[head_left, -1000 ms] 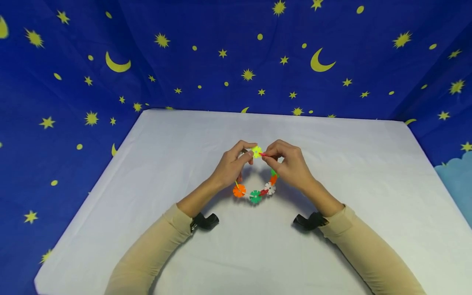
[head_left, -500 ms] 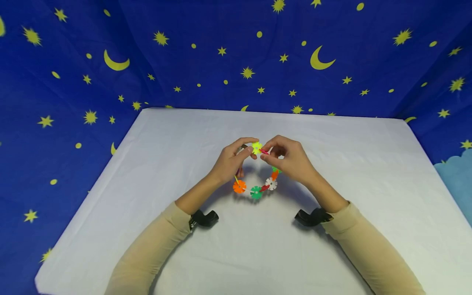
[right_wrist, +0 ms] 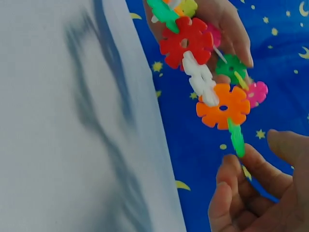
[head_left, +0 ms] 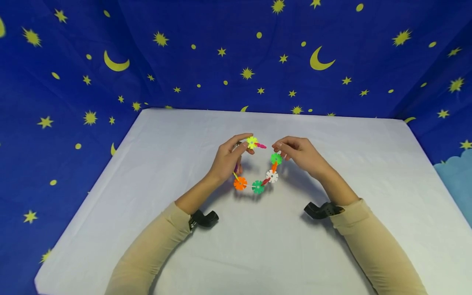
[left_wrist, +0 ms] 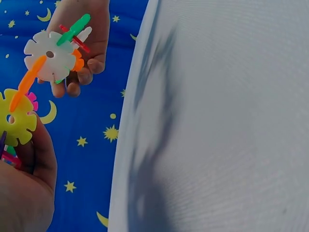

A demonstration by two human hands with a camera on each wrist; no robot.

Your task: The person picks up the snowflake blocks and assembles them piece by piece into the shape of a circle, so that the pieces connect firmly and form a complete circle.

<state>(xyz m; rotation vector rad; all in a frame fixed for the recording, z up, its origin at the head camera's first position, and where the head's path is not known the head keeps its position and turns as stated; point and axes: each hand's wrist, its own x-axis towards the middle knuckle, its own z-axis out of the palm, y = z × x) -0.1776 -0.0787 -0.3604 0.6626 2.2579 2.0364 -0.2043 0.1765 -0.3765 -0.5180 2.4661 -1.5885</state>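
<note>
A curved chain of interlocking plastic snowflake discs hangs over the table, its two ends apart. My left hand [head_left: 228, 157] grips the chain near one end, thumb and fingers at a yellow disc [head_left: 252, 142]. From that disc a pink disc [head_left: 261, 146] sticks out edge-on. Below, the chain runs through an orange disc [head_left: 240, 183], a dark green disc [head_left: 258, 187] and a white disc [head_left: 272, 176] up to a light green disc [head_left: 276, 159]. My right hand [head_left: 300, 153] is beside this end; in the right wrist view its fingertips touch the green disc [right_wrist: 236, 137], thumb apart.
A white cloth covers the table [head_left: 177, 135]. Blue curtain [head_left: 206, 61] with yellow stars and moons stands behind and at both sides. A black wrist mount [head_left: 206, 219] sits on the left forearm, another black mount [head_left: 321, 210] on the right one.
My right hand has let go of the pink disc and moved right, beside the light green disc. My left hand has shifted slightly left and away with the yellow disc.
</note>
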